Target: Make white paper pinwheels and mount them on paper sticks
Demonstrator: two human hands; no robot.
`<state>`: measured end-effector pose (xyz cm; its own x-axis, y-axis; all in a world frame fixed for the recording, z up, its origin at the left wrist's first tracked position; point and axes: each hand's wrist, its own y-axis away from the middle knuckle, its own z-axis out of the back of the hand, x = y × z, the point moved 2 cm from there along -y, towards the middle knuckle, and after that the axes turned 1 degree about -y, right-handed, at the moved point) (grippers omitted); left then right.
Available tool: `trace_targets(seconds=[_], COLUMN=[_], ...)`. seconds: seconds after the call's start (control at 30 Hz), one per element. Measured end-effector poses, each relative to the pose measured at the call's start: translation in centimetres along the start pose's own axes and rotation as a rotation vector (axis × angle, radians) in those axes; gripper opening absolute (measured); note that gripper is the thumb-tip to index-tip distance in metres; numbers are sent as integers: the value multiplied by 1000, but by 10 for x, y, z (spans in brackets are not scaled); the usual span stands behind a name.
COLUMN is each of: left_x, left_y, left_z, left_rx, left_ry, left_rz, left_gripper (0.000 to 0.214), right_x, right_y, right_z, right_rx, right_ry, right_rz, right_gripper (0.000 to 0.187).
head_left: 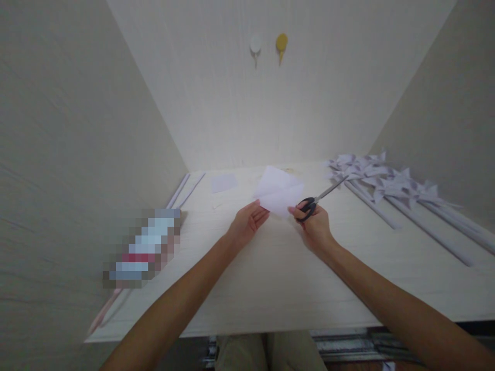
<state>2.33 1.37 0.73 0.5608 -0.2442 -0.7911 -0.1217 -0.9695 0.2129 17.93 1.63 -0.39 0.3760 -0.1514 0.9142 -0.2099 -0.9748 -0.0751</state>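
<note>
My left hand (247, 222) pinches the near left edge of a white sheet of paper (279, 191) and holds it up above the middle of the table. My right hand (314, 224) is closed round the black handles of a pair of scissors (320, 199), whose metal blades point away to the right. The fingertips of that hand also touch the sheet's near right edge. The paper shows creases and looks partly cut or folded.
Several white paper pinwheels on long sticks (390, 193) lie at the right of the pale wooden table (270, 288). A small white paper square (224, 182) and thin white sticks (184, 189) lie at the far left. A blurred-out object (145, 247) rests at the left edge. Walls enclose three sides.
</note>
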Motion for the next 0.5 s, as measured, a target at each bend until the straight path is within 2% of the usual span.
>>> trace_targets(seconds=[0.07,0.23,0.33,0.5], left_x=[7,13,14,20], left_y=[2,-2,-7,-11], left_z=[-7,-20,-19,-10], left_rx=[8,-37,-58,-21], left_ry=[-32,-114,-140,-171], left_rz=[4,-100,-125,-137], left_gripper=[14,16,18,23], right_x=[0,-2,0,5], right_y=[3,6,3,-6], right_z=[-2,-4,-1,4], right_rx=[-2,0,-47,-157], right_ry=[-19,-9,9,-10], right_rz=[-25,-82,-82,-65], right_gripper=[24,24,25,26])
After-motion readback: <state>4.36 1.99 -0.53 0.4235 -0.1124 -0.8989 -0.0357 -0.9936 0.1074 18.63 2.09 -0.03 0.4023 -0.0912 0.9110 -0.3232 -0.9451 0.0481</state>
